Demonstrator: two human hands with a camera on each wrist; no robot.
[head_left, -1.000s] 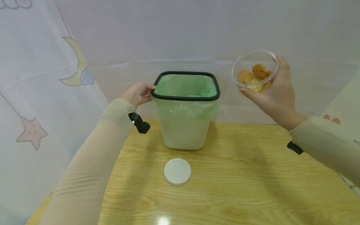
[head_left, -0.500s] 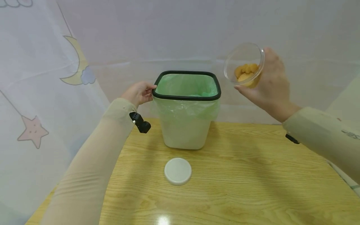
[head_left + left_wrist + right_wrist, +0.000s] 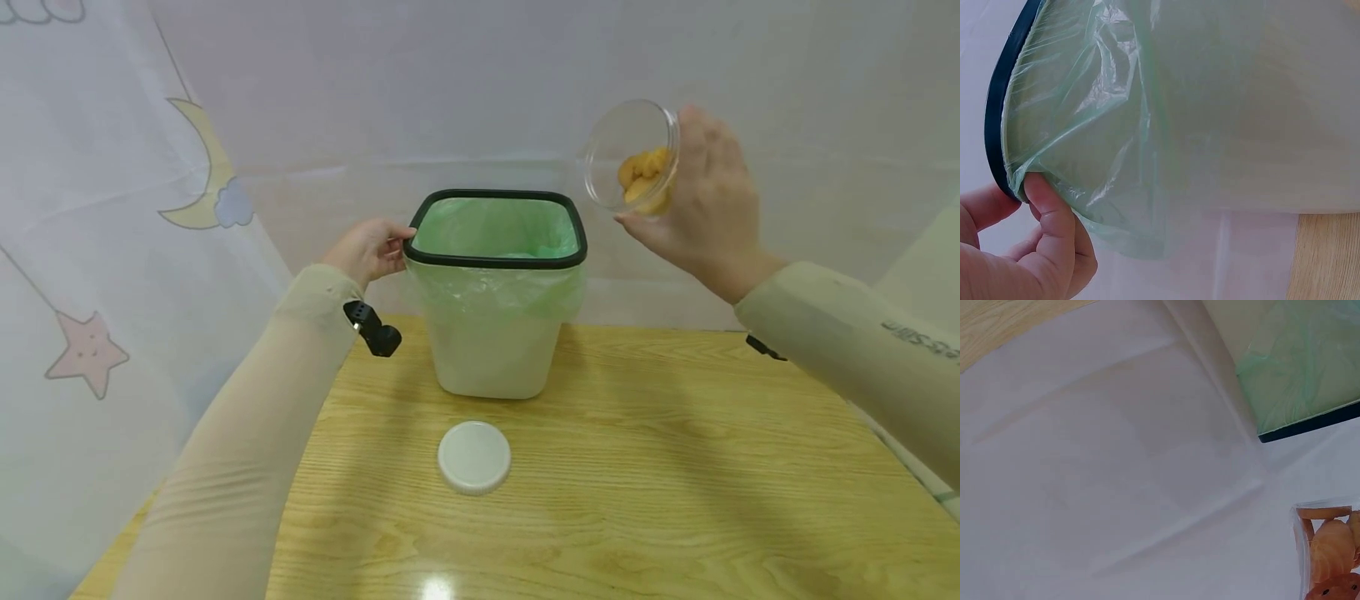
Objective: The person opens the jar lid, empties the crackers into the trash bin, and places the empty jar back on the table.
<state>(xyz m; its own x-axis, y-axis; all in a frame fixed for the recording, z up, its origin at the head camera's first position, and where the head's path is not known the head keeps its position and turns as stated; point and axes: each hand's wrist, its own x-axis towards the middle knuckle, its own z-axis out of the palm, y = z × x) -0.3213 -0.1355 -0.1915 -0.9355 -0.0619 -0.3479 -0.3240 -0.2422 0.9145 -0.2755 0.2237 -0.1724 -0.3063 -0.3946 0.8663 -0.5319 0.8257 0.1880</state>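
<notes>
A white trash can [image 3: 491, 342] with a black rim and a green plastic liner [image 3: 495, 225] stands upright near the table's back edge. My left hand [image 3: 369, 250] pinches its rim at the left corner, thumb on the rim and fingers under it against the liner, as the left wrist view shows. Up to the right of the can, my right hand [image 3: 708, 196] grips a round clear plastic tub [image 3: 611, 158], tilted with its mouth toward the can. Orange and yellow food pieces [image 3: 645, 177] lie in the tub's lower part; in the right wrist view they press against its clear wall.
A round white lid [image 3: 473, 457] lies on the wooden table [image 3: 637, 500] in front of the trash can. Behind the table hangs a pale curtain [image 3: 360, 100] printed with a moon and a star.
My right hand has moved left and up toward the trash can, tipping the tub further over. The food pieces have shifted inside it. My left hand and the can have stayed put.
</notes>
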